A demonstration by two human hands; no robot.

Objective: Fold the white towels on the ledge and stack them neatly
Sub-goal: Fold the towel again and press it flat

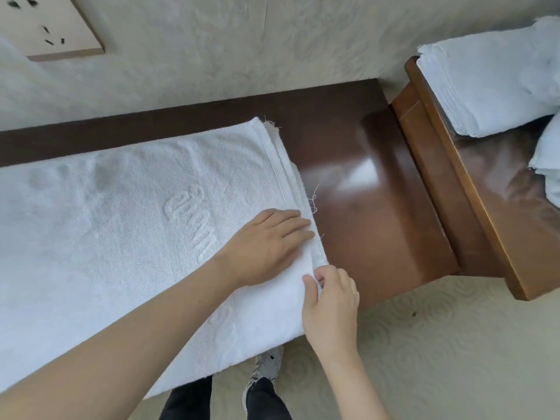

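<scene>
The left hand (266, 244) is pressing flat, fingers straight, on the white towel (121, 225) lying along the ledge (363, 177), while the right hand (330, 301) is pinching its layered end; a loose pinch risks letting the edges slide out of line

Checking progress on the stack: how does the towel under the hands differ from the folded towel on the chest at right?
The towel under the hands lies spread long over the ledge, layered only at its right end; the folded towel is a compact, thick block. The left hand presses the spread one flat and the right hand pinches its edge; nobody touches the folded one. The spread one shows embossed lettering; none is visible on the folded one. Both are white terry.
</scene>
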